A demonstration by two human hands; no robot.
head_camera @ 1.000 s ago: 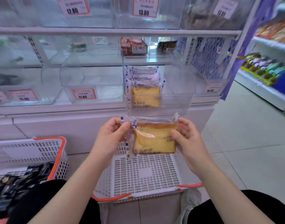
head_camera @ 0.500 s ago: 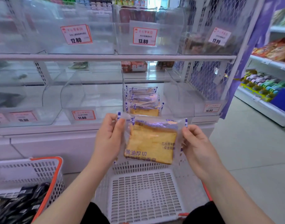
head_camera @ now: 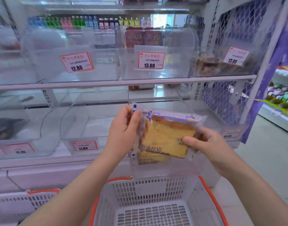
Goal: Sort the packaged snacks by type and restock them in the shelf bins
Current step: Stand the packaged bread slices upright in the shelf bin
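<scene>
Packaged bread slice pinched by left hand, right hand, above basket

Bread packet: clear glossy plastic film, crinkled, printed purple band on top; slice inside looks porous, matt, golden.
Shelf bins: clear hard plastic, smooth, shiny with glare.
Price tags: white paper, red border, behind glossy sleeve.
Shelf rail: painted metal, pale, smooth, satin.
Side mesh panel: white-coated metal, diamond pattern.
Basket: white slotted plastic, matt; rim orange, smooth.
Floor: pale tiles, slight sheen.
</scene>
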